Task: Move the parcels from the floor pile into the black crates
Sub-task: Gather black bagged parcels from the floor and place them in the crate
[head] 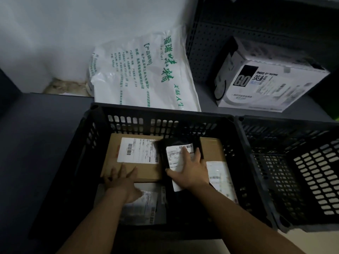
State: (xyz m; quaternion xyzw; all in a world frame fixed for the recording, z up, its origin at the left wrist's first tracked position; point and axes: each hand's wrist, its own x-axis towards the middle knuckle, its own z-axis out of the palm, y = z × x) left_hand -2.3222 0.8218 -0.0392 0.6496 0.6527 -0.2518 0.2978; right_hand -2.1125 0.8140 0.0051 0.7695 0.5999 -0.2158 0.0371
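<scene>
A black slatted crate (pixel 157 114) sits in front of me with several parcels inside. A brown cardboard box (pixel 146 173) with a white label fills its far left. My left hand (pixel 122 182) lies flat on that box's near edge, fingers spread, above a grey parcel (pixel 159 213). A black bag parcel (pixel 180 156) with a white label lies in the middle, and my right hand (pixel 190 171) presses on it with fingers spread. Another labelled brown parcel (pixel 213 149) lies at the right. A second black crate (pixel 293 162) stands to the right, with no parcel visible inside.
A white plastic sack (pixel 145 72) with green print leans against the wall behind the crate. A white printed carton (pixel 266 79) rests on a dark perforated shelf unit (pixel 211 43) at the back right. Dark floor lies to the left.
</scene>
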